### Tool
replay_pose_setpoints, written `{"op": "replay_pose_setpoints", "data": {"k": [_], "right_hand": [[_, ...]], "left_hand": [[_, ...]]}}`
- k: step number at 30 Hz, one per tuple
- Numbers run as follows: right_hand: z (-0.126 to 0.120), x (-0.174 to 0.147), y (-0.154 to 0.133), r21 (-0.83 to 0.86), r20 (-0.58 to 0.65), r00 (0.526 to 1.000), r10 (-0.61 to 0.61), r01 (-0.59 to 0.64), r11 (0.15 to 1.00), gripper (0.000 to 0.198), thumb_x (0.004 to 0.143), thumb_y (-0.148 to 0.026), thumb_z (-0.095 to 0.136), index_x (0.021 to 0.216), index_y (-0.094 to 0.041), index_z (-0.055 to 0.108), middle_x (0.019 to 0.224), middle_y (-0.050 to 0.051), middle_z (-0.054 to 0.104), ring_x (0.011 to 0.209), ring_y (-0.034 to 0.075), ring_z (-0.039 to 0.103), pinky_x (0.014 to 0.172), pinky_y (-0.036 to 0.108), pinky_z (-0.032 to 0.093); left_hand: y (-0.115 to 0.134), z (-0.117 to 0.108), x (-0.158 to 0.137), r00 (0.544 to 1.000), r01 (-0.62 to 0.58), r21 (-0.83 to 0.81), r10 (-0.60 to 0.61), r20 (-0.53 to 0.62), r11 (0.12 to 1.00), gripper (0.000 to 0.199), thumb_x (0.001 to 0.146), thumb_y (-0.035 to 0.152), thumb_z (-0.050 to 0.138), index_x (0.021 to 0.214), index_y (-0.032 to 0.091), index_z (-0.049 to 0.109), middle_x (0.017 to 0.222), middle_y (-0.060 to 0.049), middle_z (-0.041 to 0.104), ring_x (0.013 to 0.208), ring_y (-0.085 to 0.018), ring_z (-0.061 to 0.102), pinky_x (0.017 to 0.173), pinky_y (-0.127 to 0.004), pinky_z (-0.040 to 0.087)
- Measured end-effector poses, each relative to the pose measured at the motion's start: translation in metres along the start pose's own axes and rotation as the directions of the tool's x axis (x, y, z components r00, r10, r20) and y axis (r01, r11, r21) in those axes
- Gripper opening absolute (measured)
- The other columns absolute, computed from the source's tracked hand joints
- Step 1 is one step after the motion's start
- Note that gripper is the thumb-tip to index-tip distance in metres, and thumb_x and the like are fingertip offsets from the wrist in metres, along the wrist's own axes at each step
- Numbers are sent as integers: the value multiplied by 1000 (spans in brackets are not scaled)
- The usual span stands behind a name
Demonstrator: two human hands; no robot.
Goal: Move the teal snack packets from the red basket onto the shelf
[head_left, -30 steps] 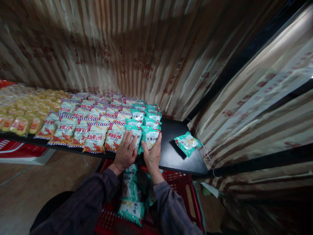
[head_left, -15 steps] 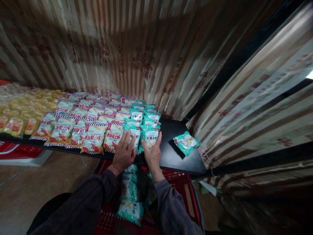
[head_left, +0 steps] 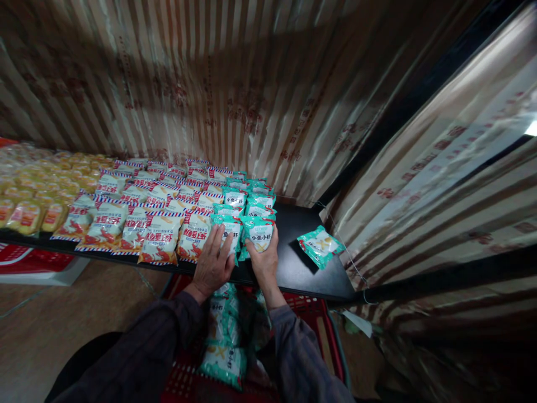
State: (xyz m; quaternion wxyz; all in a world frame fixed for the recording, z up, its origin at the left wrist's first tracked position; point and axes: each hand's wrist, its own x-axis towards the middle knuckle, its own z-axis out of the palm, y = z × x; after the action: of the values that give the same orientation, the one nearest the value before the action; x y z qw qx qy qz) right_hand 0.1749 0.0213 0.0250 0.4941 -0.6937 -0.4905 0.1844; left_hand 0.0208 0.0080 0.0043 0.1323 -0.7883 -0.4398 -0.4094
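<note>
Five white packets [head_left: 158, 239] front the shelf [head_left: 296, 274], seemingly done; the left hand [head_left: 212, 262], fingers extended, rests unclenched on the left teal packet [head_left: 230, 225]; at least two spare packets [head_left: 223, 362] lie unshelved in the basket [head_left: 178, 386]; the right hand [head_left: 264, 262] clasps the right teal packet [head_left: 262, 228]; one loose packet [head_left: 320, 246] lies outside the rows.

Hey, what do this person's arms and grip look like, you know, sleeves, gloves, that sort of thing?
Long, dark, loosely creased sleeves cover both arms: the left sleeve looks purplish, the right sleeve more bluish grey. Both end around the wrists. The left grip and right grip are ungloved. I can't make out any markings.
</note>
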Motion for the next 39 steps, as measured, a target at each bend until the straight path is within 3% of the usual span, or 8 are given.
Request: {"op": "replay_pose_setpoints", "data": {"k": [11, 20, 25, 33, 39], "right_hand": [[-17, 4, 5, 20, 17, 1000, 9, -10, 1000, 88, 68, -48, 69, 145, -23, 33, 131, 10, 60, 113, 29, 61, 93, 42, 49], [-24, 18, 17, -16, 102, 993, -65, 67, 998, 88, 70, -49, 67, 145, -19, 32, 135, 14, 56, 118, 30, 57, 97, 44, 46], [-17, 16, 16, -80, 4, 993, -122, 122, 989, 97, 69, -49, 66, 147, -10, 24, 145, 23, 41, 130, 35, 44, 105, 51, 37], [-1, -4, 6, -167, -138, 968, -208, 184, 969, 73, 80, -54, 55, 137, -11, 39, 137, 21, 49, 129, 34, 42, 107, 53, 33], [8, -5, 4, -224, -164, 965, -206, 167, 960, 77, 80, -54, 54, 137, -5, 37, 139, 25, 45, 131, 36, 38, 109, 52, 32]], "left_hand": [[0, 1, -1, 1000, 7, 20, -7, 2, 1000, 62, 86, 18, 53, 145, 10, 33, 154, -21, 27, 145, -35, 20, 110, -53, 38], [1, 0, 0, 1000, 5, 7, -5, 5, 1000, 65, 87, 19, 51, 147, 12, 28, 156, -20, 25, 145, -34, 19, 111, -54, 36], [3, -1, 1, 1000, 4, 46, -4, -11, 999, 65, 86, 20, 52, 147, 11, 30, 155, -20, 25, 145, -34, 20, 111, -54, 35], [2, 0, 1, 1000, 1, 17, 0, -11, 1000, 63, 89, 21, 52, 147, 12, 29, 155, -20, 25, 145, -34, 20, 110, -53, 37], [3, 0, 0, 1000, 5, 30, -5, -20, 1000, 63, 88, 21, 53, 146, 12, 31, 155, -21, 26, 145, -34, 20, 111, -53, 36]]}}
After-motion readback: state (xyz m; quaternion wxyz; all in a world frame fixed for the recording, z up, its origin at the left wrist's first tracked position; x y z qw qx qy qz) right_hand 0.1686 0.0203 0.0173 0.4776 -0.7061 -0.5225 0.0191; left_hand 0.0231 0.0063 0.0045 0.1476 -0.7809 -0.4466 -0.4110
